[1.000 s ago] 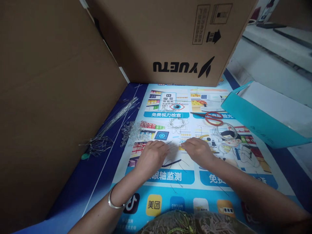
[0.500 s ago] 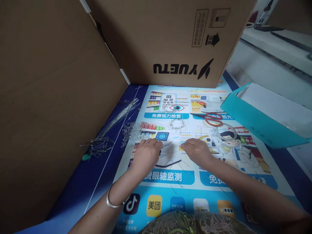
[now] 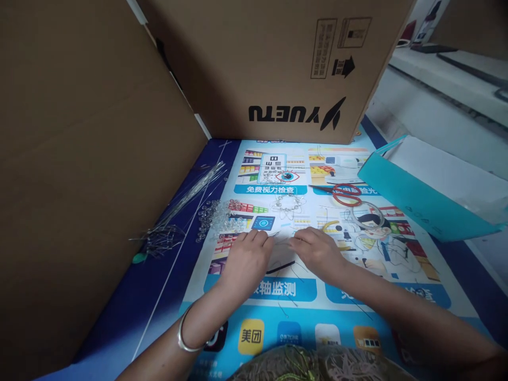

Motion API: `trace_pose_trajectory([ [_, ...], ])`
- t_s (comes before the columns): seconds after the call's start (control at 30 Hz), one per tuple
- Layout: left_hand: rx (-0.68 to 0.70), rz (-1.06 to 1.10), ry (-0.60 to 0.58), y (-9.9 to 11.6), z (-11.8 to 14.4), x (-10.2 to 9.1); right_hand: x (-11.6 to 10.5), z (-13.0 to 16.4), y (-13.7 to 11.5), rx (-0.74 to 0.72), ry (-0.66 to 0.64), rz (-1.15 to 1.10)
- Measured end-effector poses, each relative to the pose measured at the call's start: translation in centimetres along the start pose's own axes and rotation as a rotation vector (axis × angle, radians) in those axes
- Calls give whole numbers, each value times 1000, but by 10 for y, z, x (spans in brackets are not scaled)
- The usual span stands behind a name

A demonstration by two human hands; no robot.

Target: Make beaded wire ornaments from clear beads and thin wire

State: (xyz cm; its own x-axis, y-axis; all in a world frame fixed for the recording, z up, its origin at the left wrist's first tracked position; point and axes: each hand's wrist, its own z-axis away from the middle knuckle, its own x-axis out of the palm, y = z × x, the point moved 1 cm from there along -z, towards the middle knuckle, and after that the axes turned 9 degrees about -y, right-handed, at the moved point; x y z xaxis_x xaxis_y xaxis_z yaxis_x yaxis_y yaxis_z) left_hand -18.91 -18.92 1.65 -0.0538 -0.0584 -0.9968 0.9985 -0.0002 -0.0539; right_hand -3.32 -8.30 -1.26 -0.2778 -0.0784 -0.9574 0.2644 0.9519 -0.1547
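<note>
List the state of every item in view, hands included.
Left hand: fingers curled, grip unclear
Right hand: fingers curled, grip unclear
Scissors: lying down, unheld; blade gap unclear
Beads: loose, heaped
Beaded ring: looped, unheld
Wire bundle: loose, unheld
Pale coil: wound in a ring
Teal box: open, white inside showing
Cardboard: standing, lettering upside down
Bracelet: worn on left arm
Printed sheet: spread flat

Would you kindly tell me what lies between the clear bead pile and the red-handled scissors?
In the head view, a beaded ring lies between them.
</note>
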Motion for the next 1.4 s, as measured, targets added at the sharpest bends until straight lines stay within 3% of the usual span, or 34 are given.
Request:
trace_pose_trajectory([
  [0.2,51,43,27,6,-1,4,0,1,-5,-13,-108,55],
  [0.43,116,106,-18,6,0,8,-5,2,-4,36,-184,49],
  [0.6,78,151,-3,5,1,14,-3,3,0,82,-203,-12],
  [0.73,41,342,8,3,-1,17,-2,3,3,154,-188,-284],
  [0.9,-44,794,-3,-2,-5,23,2,4,8,309,-153,-761],
  [1.1,-221,1400,-147,7,-8,37,13,5,10,557,-197,-1392],
  [1.23,-224,1576,-125,14,-9,39,15,5,7,598,-194,-1536],
  [1.4,-215,1621,-102,17,-10,43,16,5,5,592,-188,-1571],
])
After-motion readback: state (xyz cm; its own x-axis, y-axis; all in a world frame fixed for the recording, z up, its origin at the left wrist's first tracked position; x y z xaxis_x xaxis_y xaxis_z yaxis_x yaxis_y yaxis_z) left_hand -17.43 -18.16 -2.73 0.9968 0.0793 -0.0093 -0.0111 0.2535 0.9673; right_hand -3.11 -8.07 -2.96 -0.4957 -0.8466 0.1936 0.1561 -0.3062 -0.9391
